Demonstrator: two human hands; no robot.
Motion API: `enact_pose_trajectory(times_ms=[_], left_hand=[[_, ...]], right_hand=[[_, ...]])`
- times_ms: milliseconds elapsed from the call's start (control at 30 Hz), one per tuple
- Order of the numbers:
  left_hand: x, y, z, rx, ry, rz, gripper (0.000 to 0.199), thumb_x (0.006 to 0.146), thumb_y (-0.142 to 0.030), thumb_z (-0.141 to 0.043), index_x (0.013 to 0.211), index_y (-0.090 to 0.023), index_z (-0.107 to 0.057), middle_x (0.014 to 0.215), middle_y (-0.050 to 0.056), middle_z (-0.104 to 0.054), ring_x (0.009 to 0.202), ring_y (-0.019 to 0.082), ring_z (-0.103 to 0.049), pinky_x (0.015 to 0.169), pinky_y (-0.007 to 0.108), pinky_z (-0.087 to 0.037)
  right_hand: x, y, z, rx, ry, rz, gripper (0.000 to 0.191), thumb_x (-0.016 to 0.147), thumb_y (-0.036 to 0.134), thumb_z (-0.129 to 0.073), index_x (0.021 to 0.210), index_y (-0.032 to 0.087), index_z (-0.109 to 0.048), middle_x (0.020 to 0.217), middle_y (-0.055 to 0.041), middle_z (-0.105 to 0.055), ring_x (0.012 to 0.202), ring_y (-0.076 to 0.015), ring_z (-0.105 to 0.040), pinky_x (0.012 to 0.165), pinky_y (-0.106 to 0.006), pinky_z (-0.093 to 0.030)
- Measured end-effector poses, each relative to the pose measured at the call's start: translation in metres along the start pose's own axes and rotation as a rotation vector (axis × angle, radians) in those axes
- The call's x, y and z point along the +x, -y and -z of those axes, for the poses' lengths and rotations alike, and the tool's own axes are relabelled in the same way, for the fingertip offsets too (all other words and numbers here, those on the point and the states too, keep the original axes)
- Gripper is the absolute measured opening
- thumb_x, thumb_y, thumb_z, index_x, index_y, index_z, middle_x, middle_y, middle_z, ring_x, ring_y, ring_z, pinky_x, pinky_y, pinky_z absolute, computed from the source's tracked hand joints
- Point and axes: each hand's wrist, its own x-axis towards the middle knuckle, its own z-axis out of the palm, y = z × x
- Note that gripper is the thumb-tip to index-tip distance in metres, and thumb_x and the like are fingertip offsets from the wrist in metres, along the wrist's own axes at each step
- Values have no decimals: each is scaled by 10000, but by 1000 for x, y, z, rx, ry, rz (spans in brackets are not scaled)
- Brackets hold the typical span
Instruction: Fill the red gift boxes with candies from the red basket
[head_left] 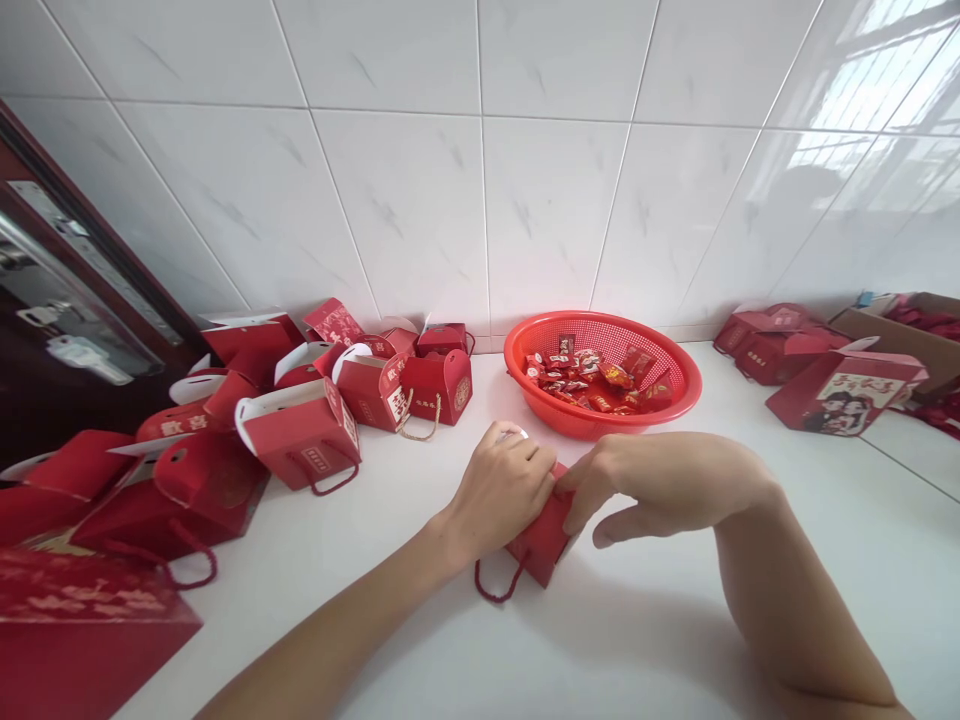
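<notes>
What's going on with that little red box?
A person has both hands on a small red box on the white table. The left hand holds it; the right hand has its fingers against it, thumb apart. Behind sits a red basket with wrapped packets. More red boxes stand on both sides, several at the left with open flaps.

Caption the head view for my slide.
Left hand and right hand at a red box, before a red basket of wrapped packets, more red boxes to either side.
</notes>
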Motion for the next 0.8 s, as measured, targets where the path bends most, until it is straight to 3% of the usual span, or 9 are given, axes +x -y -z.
enact_pose_trajectory(times_ms=[200,400,500,667,800], left_hand=[[-1,-2,1,34,-6,-4,267,984,-167,-460,761,-189,-605,714,17,-590,647,178,-519,740,331,-448],[-1,-4,2,38,16,34,207,964,-185,-495,820,-197,-643,801,35,-648,772,207,-567,1004,476,-443],[-1,-4,4,-12,-5,86,201,966,-182,-492,848,-200,-654,899,53,-683,875,223,-596,1046,512,-428],[3,4,12,-285,-38,225,221,964,-174,-497,1091,-191,-677,1150,106,-695,1059,248,-632,951,446,-519],[7,10,22,-577,-64,428,245,975,-283,-524,1155,-191,-661,1164,88,-723,1087,231,-675,948,386,-543]], right_hand=[[0,-2,-3,-22,-51,-17,228,913,213,-673,1122,198,-764,1012,-62,-776,881,-190,-701,721,-252,-486],[4,5,-2,-47,13,-37,289,911,192,-682,1196,171,-724,1001,-60,-771,844,-187,-678,696,-262,-452],[8,8,-1,-71,44,-58,235,912,178,-675,1139,163,-736,957,-48,-768,774,-169,-645,641,-256,-422],[12,8,-3,-59,73,-98,188,924,156,-648,1085,164,-744,978,-40,-767,796,-160,-646,620,-247,-409],[12,6,-5,-43,81,-120,215,938,171,-628,1120,167,-743,1019,-48,-772,863,-178,-677,640,-252,-420]])
